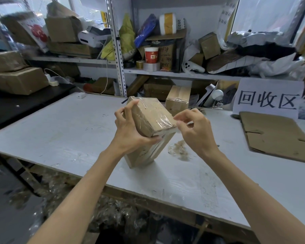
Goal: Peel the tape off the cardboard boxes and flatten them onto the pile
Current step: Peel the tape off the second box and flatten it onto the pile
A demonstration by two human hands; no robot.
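A brown cardboard box [151,117] wrapped in clear tape stands tilted on one corner on the white table [60,131]. My left hand [128,127] grips its left side, thumb on top and fingers under the near edge. My right hand [194,129] pinches a strip of clear tape [167,120] at the box's right corner. A crumpled wad of peeled tape [179,149] lies on the table just right of the box. A flattened cardboard pile [275,136] lies at the table's right side.
A second taped box [178,99] stands behind the held one. A paper sign [268,99] stands at the back right. Cluttered shelves [165,73] rise behind the table. Discarded tape [113,212] lies heaped on the floor below the table's front edge.
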